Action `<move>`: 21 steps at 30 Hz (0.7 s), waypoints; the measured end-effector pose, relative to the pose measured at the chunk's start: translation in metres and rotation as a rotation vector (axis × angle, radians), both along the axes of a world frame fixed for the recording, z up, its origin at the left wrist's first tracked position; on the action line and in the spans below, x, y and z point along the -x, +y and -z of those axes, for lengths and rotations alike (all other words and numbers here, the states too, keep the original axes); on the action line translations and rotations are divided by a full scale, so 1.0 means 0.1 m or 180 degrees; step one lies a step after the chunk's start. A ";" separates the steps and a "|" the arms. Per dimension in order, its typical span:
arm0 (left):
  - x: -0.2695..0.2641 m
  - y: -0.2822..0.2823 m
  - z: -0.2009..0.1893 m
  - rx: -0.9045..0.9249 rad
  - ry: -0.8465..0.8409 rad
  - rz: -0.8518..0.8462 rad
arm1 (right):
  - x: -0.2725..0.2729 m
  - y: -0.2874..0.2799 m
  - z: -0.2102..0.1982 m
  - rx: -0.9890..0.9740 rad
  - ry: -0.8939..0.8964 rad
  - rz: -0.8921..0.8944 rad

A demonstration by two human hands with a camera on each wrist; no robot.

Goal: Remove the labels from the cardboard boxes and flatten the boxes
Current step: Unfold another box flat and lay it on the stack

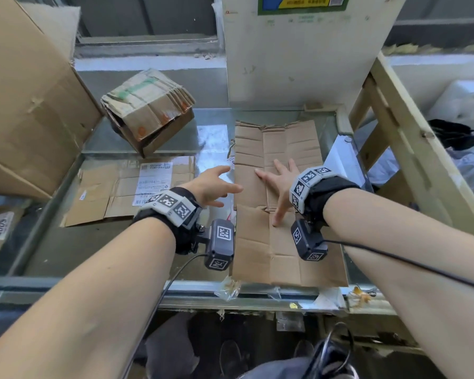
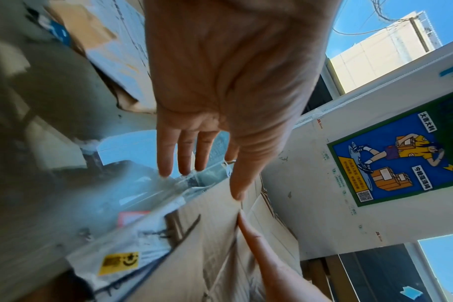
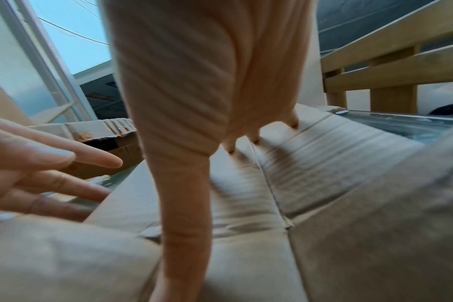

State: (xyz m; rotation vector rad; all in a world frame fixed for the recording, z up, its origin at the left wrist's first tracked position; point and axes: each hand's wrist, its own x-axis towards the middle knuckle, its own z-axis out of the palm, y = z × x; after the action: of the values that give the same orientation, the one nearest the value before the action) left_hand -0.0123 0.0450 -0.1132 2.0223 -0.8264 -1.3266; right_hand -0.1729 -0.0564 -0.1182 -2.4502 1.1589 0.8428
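Note:
A flattened brown cardboard box [image 1: 285, 242] lies creased on the glass table top [image 1: 175, 138], right of centre. My right hand [image 1: 275, 187] presses on its middle with fingers spread and straight; in the right wrist view the fingertips [image 3: 255, 141] and thumb bear on the cardboard [image 3: 349, 204]. My left hand [image 1: 219, 184] is open with fingers straight at the sheet's left edge [image 2: 207, 235]; I cannot tell whether it touches. A crumpled box [image 1: 148, 113] with green tape stands tilted at the back left.
Under the glass lies another flattened box with a white shipping label [image 1: 155, 181]. A large brown box [image 1: 25, 105] leans at the left. A tall white panel with a poster [image 1: 298, 50] stands behind. A wooden frame [image 1: 394, 127] borders the right side.

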 end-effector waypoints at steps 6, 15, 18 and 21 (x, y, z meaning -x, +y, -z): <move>-0.22 0.21 0.02 0.0484 -0.0974 -0.1150 | -0.05 0.16 -0.09 0.0089 -0.0223 0.0069; -0.47 0.67 0.00 -0.0308 -0.0925 -0.2797 | -0.22 0.34 -0.34 0.0237 -0.0147 -0.0123; -0.53 0.81 0.00 -0.0485 -0.0860 -0.3093 | -0.25 0.37 -0.41 0.0356 -0.0149 -0.0219; -0.56 0.91 -0.01 -0.0548 -0.1131 -0.2428 | -0.27 0.39 -0.45 0.0424 -0.0228 -0.0167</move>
State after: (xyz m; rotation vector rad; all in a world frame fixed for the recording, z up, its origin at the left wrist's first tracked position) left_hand 0.0434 0.1356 -0.1123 2.3881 -0.0252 -0.6291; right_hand -0.1463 -0.0171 -0.0735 -2.6056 1.1648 0.7069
